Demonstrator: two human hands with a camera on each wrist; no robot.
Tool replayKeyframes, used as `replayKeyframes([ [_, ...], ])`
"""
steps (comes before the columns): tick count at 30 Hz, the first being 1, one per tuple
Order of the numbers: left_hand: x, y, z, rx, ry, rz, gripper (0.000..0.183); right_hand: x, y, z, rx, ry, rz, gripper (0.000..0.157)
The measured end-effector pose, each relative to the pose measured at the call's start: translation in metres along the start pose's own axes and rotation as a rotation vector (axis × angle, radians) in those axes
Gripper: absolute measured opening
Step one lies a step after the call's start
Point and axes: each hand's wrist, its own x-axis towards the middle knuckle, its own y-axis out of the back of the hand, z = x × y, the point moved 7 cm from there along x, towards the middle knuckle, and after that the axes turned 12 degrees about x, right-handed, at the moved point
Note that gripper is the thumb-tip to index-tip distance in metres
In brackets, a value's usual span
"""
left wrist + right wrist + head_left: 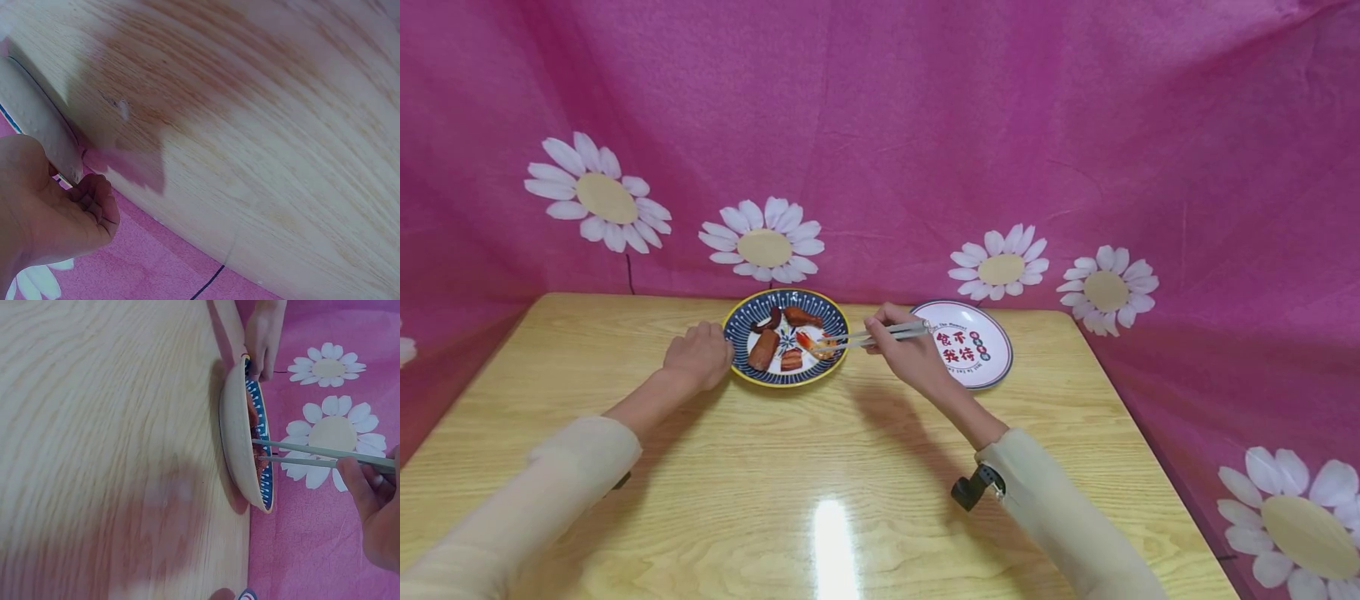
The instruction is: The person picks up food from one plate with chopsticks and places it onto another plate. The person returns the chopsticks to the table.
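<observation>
On the left, my left hand (pixel 698 357) grips the rim of a blue-patterned plate (pixel 747 367) with a yellow edge; the left wrist view shows curled fingers at that rim. My right hand (pixel 901 346) holds a pair of pale chopsticks (pixel 912 331), slanting left over the plate. Their tips are at an orange-and-red shrimp (pixel 824 352) on the plate's right side. Around it lie a brown drumstick-shaped piece (pixel 802 317), a thick brown chunk (pixel 763 350), a small striped meat piece (pixel 791 359) and a dark red piece with white (pixel 767 322).
A white plate (pixel 992 358) with red characters stands to the right, partly behind my right hand. Both plates are near the far edge of the wooden table (pixel 737 483). A pink cloth (pixel 880 125) with daisies hangs close behind.
</observation>
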Motion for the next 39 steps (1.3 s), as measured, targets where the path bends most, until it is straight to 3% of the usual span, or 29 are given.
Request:
replayKeyframes([
  [10, 0.002, -0.002, -0.001, 0.003, 0.000, -0.002, 0.034, 0.017, 0.003, 0.034, -0.026, -0.014, -0.010, 0.020],
  [29, 0.001, 0.000, -0.002, -0.008, 0.012, 0.015, 0.034, 0.030, -0.009, 0.037, -0.152, -0.010, -0.003, 0.021],
  [39, 0.001, -0.001, 0.000, -0.005, 0.005, 0.005, 0.036, 0.036, -0.010, 0.038, -0.156, 0.008, -0.011, 0.033],
])
